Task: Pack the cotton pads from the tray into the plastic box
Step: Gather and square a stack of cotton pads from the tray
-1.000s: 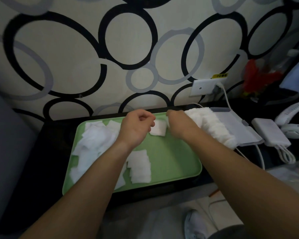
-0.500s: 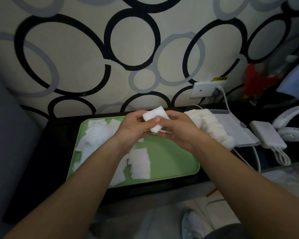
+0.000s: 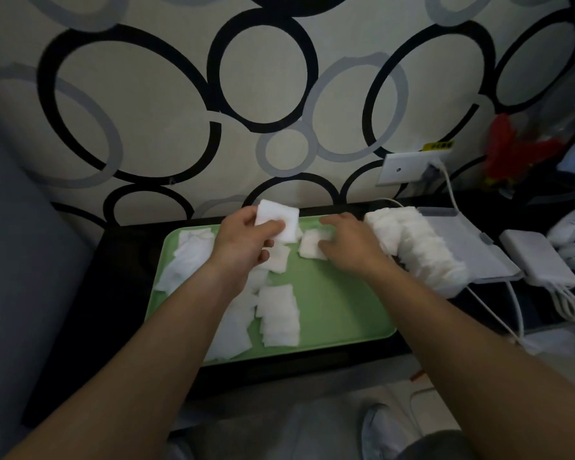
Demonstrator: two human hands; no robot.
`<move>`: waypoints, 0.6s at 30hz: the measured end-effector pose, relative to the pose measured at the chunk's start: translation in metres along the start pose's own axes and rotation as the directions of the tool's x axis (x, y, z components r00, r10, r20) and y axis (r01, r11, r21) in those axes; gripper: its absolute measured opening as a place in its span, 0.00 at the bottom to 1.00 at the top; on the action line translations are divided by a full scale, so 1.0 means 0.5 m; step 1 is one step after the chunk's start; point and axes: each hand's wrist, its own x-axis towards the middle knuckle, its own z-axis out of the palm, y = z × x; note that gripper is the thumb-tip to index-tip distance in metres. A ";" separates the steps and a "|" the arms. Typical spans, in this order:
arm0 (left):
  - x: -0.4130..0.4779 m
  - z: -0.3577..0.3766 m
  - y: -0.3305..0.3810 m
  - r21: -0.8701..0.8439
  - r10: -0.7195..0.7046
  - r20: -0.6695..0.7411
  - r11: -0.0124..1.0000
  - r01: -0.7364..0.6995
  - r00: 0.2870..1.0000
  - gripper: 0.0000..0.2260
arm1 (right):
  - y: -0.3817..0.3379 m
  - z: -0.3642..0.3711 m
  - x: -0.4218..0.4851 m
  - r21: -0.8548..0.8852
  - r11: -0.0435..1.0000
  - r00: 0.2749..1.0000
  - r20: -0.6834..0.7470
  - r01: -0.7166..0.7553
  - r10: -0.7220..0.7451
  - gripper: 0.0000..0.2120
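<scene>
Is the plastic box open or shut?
Open: the plastic box lies spread flat, with a row of cotton pads standing uncovered in it.

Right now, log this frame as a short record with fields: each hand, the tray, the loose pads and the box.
left hand: pinches a small stack of white square cotton pads above the tray's far edge
right hand: fingertips on a single white pad lying on the tray; grip unclear
tray: green rectangular plastic tray on a dark table
loose pads: scattered, mostly over the tray's left half
box: pale plastic box right of the tray, open, with a row of packed pads
</scene>
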 end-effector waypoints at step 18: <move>-0.018 -0.044 0.005 -0.122 -0.039 0.030 0.992 0.042 0.999 0.06 | -0.008 -0.032 -0.017 0.668 0.742 0.996 0.090 -0.058 -0.004 0.08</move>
